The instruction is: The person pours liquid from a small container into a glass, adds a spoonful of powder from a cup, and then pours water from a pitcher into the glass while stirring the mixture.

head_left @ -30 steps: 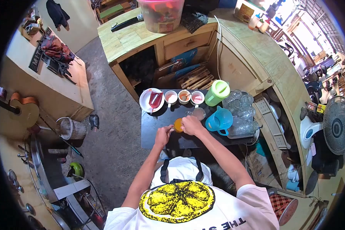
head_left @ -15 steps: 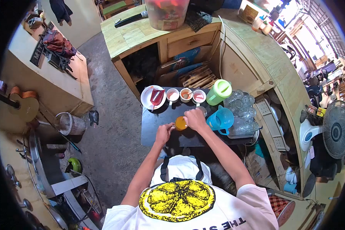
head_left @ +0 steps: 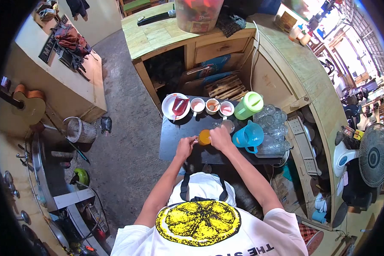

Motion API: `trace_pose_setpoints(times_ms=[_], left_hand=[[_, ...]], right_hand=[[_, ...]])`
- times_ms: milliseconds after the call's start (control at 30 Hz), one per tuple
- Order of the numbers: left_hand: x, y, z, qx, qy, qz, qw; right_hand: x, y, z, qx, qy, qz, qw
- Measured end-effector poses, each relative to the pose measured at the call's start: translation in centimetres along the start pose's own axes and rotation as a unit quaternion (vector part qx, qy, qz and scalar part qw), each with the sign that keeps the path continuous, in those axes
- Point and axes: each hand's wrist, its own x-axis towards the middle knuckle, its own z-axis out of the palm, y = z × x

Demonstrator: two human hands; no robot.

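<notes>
A cup of orange drink [head_left: 204,137] stands on the dark table [head_left: 170,147], close to its near side. My left hand [head_left: 184,148] is closed at the cup's left side, with its fingertips pinching what looks like the handle. At the cup's right edge is my right hand [head_left: 220,138], fingers curled; whatever they hold is hidden. Just beyond that hand is a clear glass [head_left: 228,125]. A blue pitcher [head_left: 248,135] stands to its right. Behind are three white cups with pinkish or orange contents, including a middle cup [head_left: 212,106], and a white bowl [head_left: 168,112] holding a red packet [head_left: 181,108].
A green lidded pitcher [head_left: 248,106] stands at the table's back right, beside several upturned clear glasses [head_left: 269,123]. The wooden counter [head_left: 155,39] wraps around behind and to the right. A fan [head_left: 374,149] stands far right, and a bucket [head_left: 80,130] sits on the floor at left.
The view has shifted slightly, moving the table a little rightward in it. My right hand has dropped from the cup's far rim to its right side, uncovering more of the clear glass.
</notes>
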Motion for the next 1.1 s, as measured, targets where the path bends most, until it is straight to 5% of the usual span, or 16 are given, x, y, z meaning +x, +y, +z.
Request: trace_pose_setpoints(times_ms=[100,200,300,400,600,700,800,1000,1100], left_hand=[[0.0,0.3,-0.2,0.013,-0.015,-0.021,1.0],[0.2,-1.0,0.5,-0.003,-0.01,0.005,1.0],[0.2,-0.5,0.2,0.009,-0.017,-0.006,1.0],[0.0,0.3,-0.3,0.019,-0.017,-0.012,1.0],[0.0,0.3,-0.3,-0.005,-0.013,0.001,1.0],[0.1,0.0,-0.1,-0.004,-0.014,-0.003,1.0],[0.0,0.6,-0.5,-0.01,-0.016,-0.009,1.0],[0.0,-0.6,0.3,-0.001,0.005,0.017,1.0],[-0.1,0.0,-0.1,0.004,-0.002,0.003,1.0]], right_hand=[[0.1,0.4,1.4,0.107,-0.013,-0.008,0.994],[0.4,0.1,-0.2,0.052,0.076,0.014,0.996],[0.6,0.6,0.7,-0.008,0.041,0.024,0.999],[0.3,0.9,1.3,0.097,-0.02,0.028,0.995],[0.6,0.5,-0.1,0.069,0.066,0.036,0.995],[0.1,1.0,0.5,0.066,-0.016,0.036,0.997],[0.3,1.2,1.5,0.16,0.005,0.022,0.987],[0.0,1.5,1.3,0.068,-0.001,0.045,0.997],[0.1,1.2,0.9,0.176,-0.052,0.023,0.983]])
